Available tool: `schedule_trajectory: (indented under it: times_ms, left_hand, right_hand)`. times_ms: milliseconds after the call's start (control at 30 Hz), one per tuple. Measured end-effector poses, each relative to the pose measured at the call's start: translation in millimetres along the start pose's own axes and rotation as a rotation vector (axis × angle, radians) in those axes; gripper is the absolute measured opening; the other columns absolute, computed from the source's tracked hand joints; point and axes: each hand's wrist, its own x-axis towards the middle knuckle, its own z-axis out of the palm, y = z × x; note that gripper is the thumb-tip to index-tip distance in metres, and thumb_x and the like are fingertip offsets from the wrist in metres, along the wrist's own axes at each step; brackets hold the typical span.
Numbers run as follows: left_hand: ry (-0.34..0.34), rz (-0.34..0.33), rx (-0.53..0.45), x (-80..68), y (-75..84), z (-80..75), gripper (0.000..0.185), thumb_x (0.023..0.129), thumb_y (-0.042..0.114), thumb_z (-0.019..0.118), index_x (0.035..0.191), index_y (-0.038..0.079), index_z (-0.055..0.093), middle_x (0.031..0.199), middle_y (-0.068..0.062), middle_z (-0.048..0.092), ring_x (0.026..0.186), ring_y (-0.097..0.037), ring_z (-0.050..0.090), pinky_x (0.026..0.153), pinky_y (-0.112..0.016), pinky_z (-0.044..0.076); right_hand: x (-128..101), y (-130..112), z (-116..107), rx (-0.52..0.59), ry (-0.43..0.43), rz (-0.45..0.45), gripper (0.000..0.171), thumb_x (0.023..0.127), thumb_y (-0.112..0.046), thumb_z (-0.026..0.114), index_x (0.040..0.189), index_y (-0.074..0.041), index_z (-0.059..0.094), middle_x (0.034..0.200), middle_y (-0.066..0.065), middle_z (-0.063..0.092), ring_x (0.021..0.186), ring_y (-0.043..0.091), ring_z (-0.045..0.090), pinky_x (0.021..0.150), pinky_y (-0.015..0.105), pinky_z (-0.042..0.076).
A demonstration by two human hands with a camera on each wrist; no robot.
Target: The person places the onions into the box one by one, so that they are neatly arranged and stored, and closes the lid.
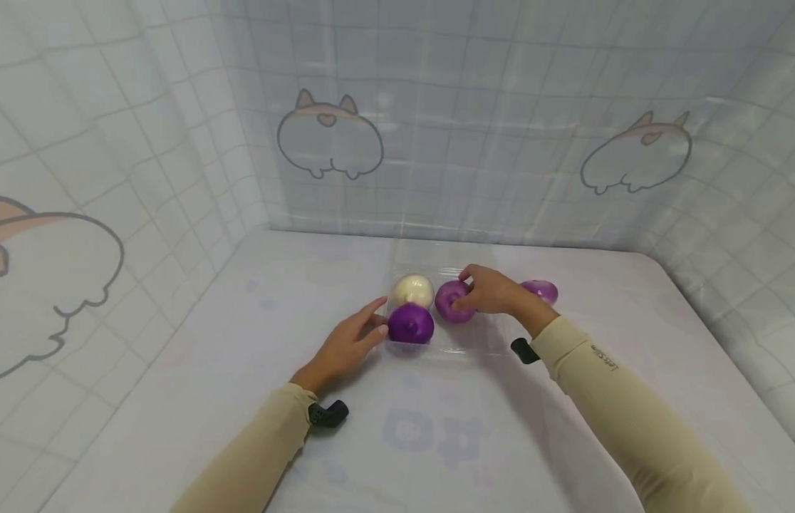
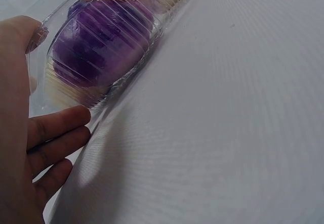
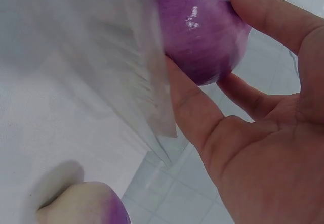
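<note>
Purple onion (image 1: 452, 302), in clear tray (image 1: 494, 340): curled right hand (image 1: 494, 291) pinches it from 3 o'clock; left hand (image 1: 346, 343), fingers relaxed, touches tray's 9 o'clock edge.

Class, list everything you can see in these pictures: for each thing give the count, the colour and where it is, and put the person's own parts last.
Clear plastic tray: one, see-through, on the table in front of the person.
Deep purple ball: one, in the tray's near left corner.
Cream ball: one, in the tray behind the deep purple one.
Lighter purple ball: one, in the tray to the right of those two.
Purple and cream ball: one, on the table outside the tray, past the right wrist.
Table cover: one, pale with faint prints.
Backdrop sheet: white grid with cartoon animals, on three sides.
Sleeves: two, beige.
Left hand: touches the tray's left edge.
Right hand: grips the lighter purple ball.
</note>
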Motion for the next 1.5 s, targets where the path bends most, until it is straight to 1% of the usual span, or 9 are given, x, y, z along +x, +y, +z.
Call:
schedule_trajectory:
  times_ms: [167, 333, 600, 767, 1033, 1200, 1500]
  left_hand:
    - [-0.002, -0.005, 0.005, 0.8, -0.4, -0.6, 0.06, 0.104, 0.043, 0.051, 0.158, 0.023, 0.032, 0.129, -0.003, 0.065, 0.128, -0.025, 0.055, 0.11, -0.051, 0.037]
    - [-0.007, -0.015, 0.006, 0.6, 0.6, -1.9, 0.06, 0.104, 0.044, 0.051, 0.158, 0.024, 0.032, 0.13, -0.004, 0.065, 0.129, -0.026, 0.053, 0.11, -0.052, 0.036]
    - [-0.012, -0.029, -0.003, -1.4, 1.5, -1.3, 0.061, 0.104, 0.044, 0.051, 0.158, 0.024, 0.032, 0.13, -0.005, 0.065, 0.13, -0.028, 0.053, 0.11, -0.054, 0.036]
    - [-0.009, -0.022, 0.002, -1.5, -0.4, -0.6, 0.06, 0.104, 0.043, 0.051, 0.158, 0.023, 0.032, 0.129, -0.005, 0.065, 0.129, -0.027, 0.054, 0.11, -0.053, 0.037]
    - [-0.003, -0.012, -0.012, -1.7, -1.9, 0.1, 0.061, 0.104, 0.045, 0.05, 0.158, 0.024, 0.032, 0.129, -0.004, 0.065, 0.128, -0.026, 0.055, 0.11, -0.053, 0.036]
    - [0.001, -0.013, -0.005, -1.7, -4.4, 1.4, 0.061, 0.104, 0.046, 0.05, 0.158, 0.024, 0.033, 0.129, -0.004, 0.065, 0.128, -0.026, 0.054, 0.11, -0.053, 0.036]
    - [0.003, -0.007, -0.005, -0.9, -3.5, 1.1, 0.061, 0.104, 0.046, 0.049, 0.158, 0.023, 0.033, 0.128, -0.004, 0.066, 0.128, -0.026, 0.054, 0.11, -0.053, 0.036]
  right_hand:
    - [0, -2, -1, -0.023, 0.007, 0.014, 0.07, 0.085, -0.025, 0.077, 0.139, 0.007, 0.044, 0.122, 0.021, 0.063, 0.109, 0.03, 0.061, 0.096, 0.045, 0.049]
    - [1, 0, -2, -0.056, 0.011, 0.017, 0.07, 0.085, -0.026, 0.078, 0.136, 0.007, 0.045, 0.114, 0.017, 0.064, 0.106, 0.029, 0.059, 0.096, 0.047, 0.048]
    - [0, 3, 1, -0.016, -0.005, 0.016, 0.066, 0.087, -0.021, 0.078, 0.137, 0.004, 0.043, 0.125, 0.024, 0.06, 0.109, 0.032, 0.061, 0.094, 0.045, 0.051]
    - [-2, 3, 2, -0.028, 0.008, 0.017, 0.067, 0.087, -0.021, 0.077, 0.138, 0.005, 0.041, 0.124, 0.023, 0.06, 0.108, 0.032, 0.06, 0.094, 0.045, 0.051]
    - [-3, 9, 3, 0.001, 0.015, 0.005, 0.069, 0.085, -0.018, 0.077, 0.139, 0.003, 0.041, 0.129, 0.026, 0.059, 0.116, 0.035, 0.058, 0.097, 0.048, 0.049]
    - [-1, 11, 4, 0.003, 0.024, -0.004, 0.066, 0.084, -0.018, 0.078, 0.138, 0.002, 0.044, 0.126, 0.025, 0.061, 0.113, 0.034, 0.059, 0.096, 0.048, 0.049]
    - [-5, 9, -1, 0.008, 0.028, 0.009, 0.064, 0.084, -0.022, 0.078, 0.136, 0.001, 0.048, 0.129, 0.027, 0.059, 0.119, 0.038, 0.058, 0.097, 0.05, 0.049]
